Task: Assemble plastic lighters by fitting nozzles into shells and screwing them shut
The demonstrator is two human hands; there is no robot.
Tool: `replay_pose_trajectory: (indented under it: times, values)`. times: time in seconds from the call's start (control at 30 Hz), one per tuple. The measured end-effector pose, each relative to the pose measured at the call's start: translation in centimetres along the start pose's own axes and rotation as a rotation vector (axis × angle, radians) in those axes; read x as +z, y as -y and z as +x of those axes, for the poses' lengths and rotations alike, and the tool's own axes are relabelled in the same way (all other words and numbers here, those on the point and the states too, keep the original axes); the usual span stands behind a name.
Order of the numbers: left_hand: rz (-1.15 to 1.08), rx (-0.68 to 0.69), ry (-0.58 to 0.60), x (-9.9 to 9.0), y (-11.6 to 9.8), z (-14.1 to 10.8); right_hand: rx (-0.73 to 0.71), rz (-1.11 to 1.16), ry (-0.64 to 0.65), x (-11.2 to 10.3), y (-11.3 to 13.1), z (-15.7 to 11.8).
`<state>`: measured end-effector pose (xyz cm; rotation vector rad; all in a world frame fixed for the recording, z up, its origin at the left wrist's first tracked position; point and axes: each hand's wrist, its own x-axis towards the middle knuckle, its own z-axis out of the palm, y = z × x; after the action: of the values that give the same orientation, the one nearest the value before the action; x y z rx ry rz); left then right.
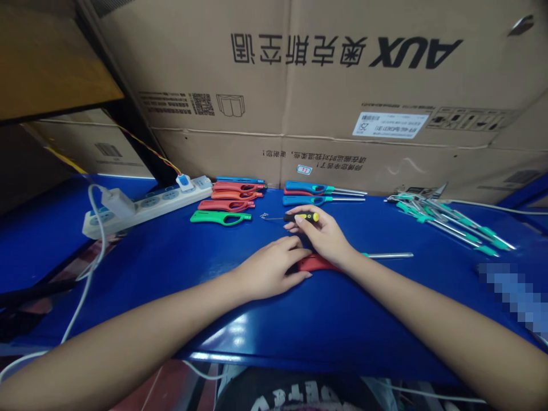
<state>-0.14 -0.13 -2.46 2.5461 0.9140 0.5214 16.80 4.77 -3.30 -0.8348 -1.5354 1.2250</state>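
My right hand [327,237] is closed around the black and yellow handle of a screwdriver [309,217]. Its thin shaft points left, the tip beside a few small screws [264,216] on the blue table. Below it, my left hand [272,265] grips the left end of a red long-nosed lighter [314,263] lying on the table. That lighter's metal tube reaches out to the right past my right wrist, which covers part of it. Close by on the left lie a green lighter handle [214,217] and several red, orange and blue ones in a stack.
Behind the screwdriver lie blue and red lighters with tubes [308,200]. Several loose metal tubes with green ends [454,222] are piled at the right. A white power strip [149,201] with plugs and cords stands at the left. A large cardboard box [274,114] forms the back wall.
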Motion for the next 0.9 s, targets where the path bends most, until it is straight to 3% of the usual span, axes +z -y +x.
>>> replay_pose_trajectory:
  times: [0.57, 0.77, 0.9]
  values:
    - [0.005, 0.007, 0.004, 0.0, 0.0, -0.1, -0.059, 0.054, -0.025, 0.1, 0.7, -0.4]
    - [-0.100, -0.013, -0.034, 0.2, 0.2, 0.1, -0.174, 0.090, -0.262, -0.4, 2.2, -0.8]
    - [-0.183, -0.017, -0.094, 0.8, 0.3, 0.2, -0.166, 0.171, -0.390, -1.4, 4.2, -1.6]
